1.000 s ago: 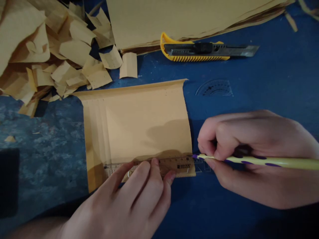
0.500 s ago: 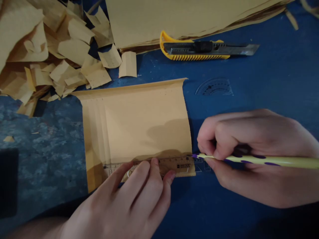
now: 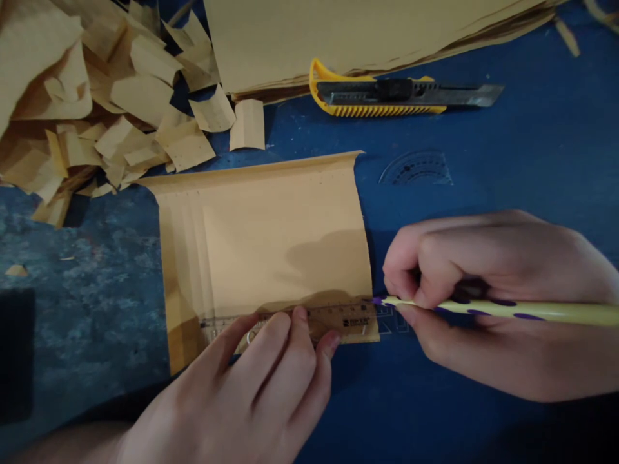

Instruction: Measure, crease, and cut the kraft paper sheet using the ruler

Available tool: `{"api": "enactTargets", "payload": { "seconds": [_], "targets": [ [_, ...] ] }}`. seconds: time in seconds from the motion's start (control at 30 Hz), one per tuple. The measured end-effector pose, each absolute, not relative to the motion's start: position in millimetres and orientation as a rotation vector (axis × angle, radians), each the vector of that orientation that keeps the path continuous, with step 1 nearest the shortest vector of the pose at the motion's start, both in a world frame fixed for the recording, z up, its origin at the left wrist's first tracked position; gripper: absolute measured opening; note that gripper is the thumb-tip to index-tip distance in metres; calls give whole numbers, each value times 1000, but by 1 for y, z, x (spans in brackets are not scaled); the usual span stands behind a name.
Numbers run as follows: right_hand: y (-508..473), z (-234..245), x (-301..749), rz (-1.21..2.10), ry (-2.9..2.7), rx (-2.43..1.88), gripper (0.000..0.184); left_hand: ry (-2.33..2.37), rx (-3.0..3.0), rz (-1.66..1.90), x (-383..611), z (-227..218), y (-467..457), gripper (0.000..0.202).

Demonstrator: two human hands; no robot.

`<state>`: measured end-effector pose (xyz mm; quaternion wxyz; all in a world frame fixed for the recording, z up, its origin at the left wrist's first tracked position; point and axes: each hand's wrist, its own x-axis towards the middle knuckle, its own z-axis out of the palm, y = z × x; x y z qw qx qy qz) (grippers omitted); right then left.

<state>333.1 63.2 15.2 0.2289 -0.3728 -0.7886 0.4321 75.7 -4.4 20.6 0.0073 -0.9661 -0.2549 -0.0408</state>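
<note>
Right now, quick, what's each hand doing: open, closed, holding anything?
Left hand: open, fingers pressing the clear ruler onto the brown paper.
Right hand: closed on the yellow pen, tip at the paper's right edge.

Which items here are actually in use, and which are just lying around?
In use: left hand pressing clear ruler onto brown sheet; right hand holding spotted pen at the ruler's edge.
Lying about: utility knife, paper scraps, paper stack, protractor.
</note>
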Motion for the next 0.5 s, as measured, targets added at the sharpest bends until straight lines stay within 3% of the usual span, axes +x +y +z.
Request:
{"api": "enactTargets", "payload": {
  "seconds": [0.5],
  "targets": [
    [64, 15, 331, 1157, -2191, -1037, 28, -807, -3018, -99, 75, 21, -7, 41]
  ]
}}
